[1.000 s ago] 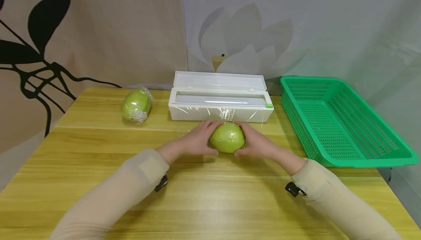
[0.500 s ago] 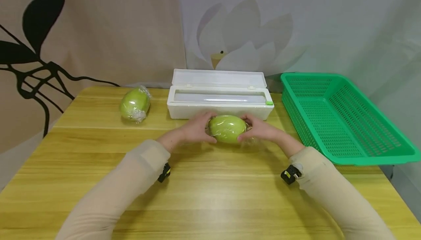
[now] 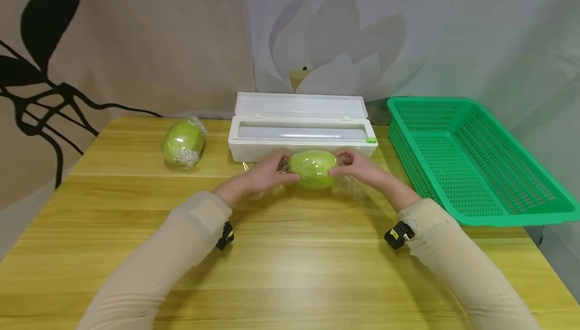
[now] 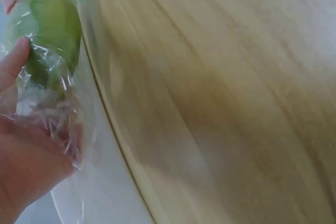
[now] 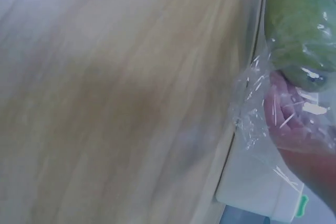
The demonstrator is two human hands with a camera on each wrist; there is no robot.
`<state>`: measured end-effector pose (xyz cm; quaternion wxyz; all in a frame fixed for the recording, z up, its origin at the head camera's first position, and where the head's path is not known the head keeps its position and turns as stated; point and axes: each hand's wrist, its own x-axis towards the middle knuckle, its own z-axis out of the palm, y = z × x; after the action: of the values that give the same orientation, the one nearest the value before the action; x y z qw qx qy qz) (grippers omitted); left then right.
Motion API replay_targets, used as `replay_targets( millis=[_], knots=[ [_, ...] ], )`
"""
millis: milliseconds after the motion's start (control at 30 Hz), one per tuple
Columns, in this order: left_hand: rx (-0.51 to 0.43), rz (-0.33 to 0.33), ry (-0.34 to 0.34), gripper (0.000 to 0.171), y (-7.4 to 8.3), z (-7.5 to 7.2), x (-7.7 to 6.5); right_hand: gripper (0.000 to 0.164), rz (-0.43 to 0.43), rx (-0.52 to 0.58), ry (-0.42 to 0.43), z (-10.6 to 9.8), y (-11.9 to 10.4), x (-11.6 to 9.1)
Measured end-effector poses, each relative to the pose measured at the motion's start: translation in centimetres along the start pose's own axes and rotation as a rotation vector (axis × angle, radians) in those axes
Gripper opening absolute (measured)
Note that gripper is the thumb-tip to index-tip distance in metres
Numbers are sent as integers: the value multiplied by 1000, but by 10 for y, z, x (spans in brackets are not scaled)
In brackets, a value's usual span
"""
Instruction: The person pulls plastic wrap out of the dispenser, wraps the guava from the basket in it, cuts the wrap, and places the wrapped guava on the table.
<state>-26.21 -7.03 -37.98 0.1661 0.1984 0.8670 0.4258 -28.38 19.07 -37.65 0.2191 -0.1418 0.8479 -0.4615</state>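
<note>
Between both hands is an oval green mango (image 3: 312, 169) in clear cling film, raised just above the table in front of the cling film dispenser (image 3: 301, 134). My left hand (image 3: 267, 171) grips its left end; in the left wrist view the thumb (image 4: 16, 61) lies against the fruit, with crumpled film (image 4: 52, 111) in the palm. My right hand (image 3: 360, 168) holds the right end, and loose film (image 5: 254, 100) hangs around those fingers in the right wrist view. The white dispenser has its lid up and a film roll inside. The far-side fingertips are partly hidden.
A second film-wrapped green mango (image 3: 183, 141) sits at the back left of the wooden table (image 3: 290, 269). To the right stands a green plastic basket (image 3: 453, 154), overhanging the table's right edge. A patterned cloth (image 3: 181, 43) hangs behind.
The film stretched from the dispenser to the fruit has come away. The mango has turned and risen slightly in view, and both hands have shifted from its sides to its film-covered ends.
</note>
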Motion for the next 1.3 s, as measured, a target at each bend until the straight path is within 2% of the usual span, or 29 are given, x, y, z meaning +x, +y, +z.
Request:
replay_targets(
  millis=[233, 400, 533, 600, 700, 767, 1033, 1233, 1300],
  knots=[
    [132, 29, 21, 31, 4, -7, 2, 44, 30, -2, 41, -5, -6, 1],
    [219, 28, 32, 32, 8, -10, 4, 49, 58, -5, 47, -8, -7, 2],
    [281, 9, 37, 33, 6, -6, 6, 52, 48, -27, 27, -7, -5, 3],
    [331, -11, 32, 41, 4, -3, 7, 52, 35, -42, 10, -4, -3, 4],
    [384, -44, 26, 64, 3, 2, 8, 55, 17, -67, -10, 1, -1, 4],
    [393, -59, 28, 74, 3, 4, 8, 55, -5, -64, -19, 4, 0, 4],
    [405, -70, 60, 76, 3, 8, 11, 58, -104, -208, 18, 3, -1, 0],
    [403, -71, 62, 76, 2, 8, 9, 71, -91, -267, 19, -2, -3, -9],
    [391, -64, 62, 75, 2, 6, 8, 71, -93, -272, 22, -3, -2, -12]
  ],
)
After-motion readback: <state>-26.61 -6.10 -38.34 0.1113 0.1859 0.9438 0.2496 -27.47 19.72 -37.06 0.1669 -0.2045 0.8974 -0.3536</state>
